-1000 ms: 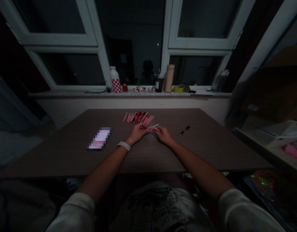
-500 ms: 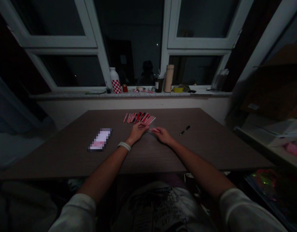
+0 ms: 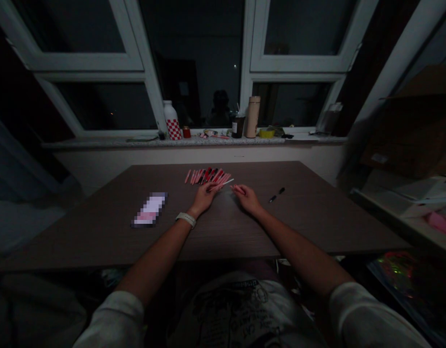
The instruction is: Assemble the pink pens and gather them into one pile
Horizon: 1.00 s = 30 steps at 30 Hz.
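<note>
A row of several pink and red pens (image 3: 207, 176) lies on the brown table (image 3: 223, 227) in front of me. My left hand (image 3: 205, 195), with a white wristband, reaches to the near right end of the row, fingers closed on a thin white pen refill (image 3: 226, 182) that points up and right. My right hand (image 3: 246, 197) hovers just right of it, fingers pinched on a small pink piece (image 3: 237, 188), perhaps a pen barrel or cap. The two hands are a little apart.
A black pen (image 3: 277, 195) lies on the table to the right of my right hand. A blurred flat rectangle (image 3: 149, 209) lies to the left. The windowsill (image 3: 194, 141) holds a checked bottle (image 3: 171, 120), a tall beige flask (image 3: 252, 117) and small items. Boxes and clutter stand at right.
My hands, joined around the white refill and pink piece one second ago, have separated. The left hand carried the refill toward the pen row; the right moved slightly forward with the pink piece.
</note>
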Motion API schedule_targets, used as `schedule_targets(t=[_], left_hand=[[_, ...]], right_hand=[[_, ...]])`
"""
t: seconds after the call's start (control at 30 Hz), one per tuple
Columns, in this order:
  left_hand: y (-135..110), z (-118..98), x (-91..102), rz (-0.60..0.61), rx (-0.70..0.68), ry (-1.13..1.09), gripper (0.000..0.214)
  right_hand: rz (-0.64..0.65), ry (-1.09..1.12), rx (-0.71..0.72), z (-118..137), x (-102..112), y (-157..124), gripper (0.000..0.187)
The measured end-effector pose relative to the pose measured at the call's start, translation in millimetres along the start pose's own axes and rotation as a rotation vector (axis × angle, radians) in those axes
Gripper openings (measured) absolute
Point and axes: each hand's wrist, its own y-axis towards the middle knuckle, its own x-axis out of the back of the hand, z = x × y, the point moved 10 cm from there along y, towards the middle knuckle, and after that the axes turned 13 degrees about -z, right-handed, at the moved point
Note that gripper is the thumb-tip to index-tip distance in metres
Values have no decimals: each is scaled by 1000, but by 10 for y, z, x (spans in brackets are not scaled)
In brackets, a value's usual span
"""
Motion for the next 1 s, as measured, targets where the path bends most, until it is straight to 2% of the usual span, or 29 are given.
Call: schedule_targets(t=[0.3, 0.57, 0.77, 1.0], left_hand=[[-29, 78, -14, 20, 30, -5, 30], [-67, 84, -155, 120, 91, -129, 39], [-72, 32, -132, 82, 106, -134, 38], [-79, -18, -126, 86, 75, -92, 33]], right_hand=[[-98, -1, -32, -114, 122, 84, 30], [42, -16, -32, -19, -48, -34, 28], [130, -31, -46, -41, -171, -118, 31], [192, -66, -43, -33, -215, -161, 32]])
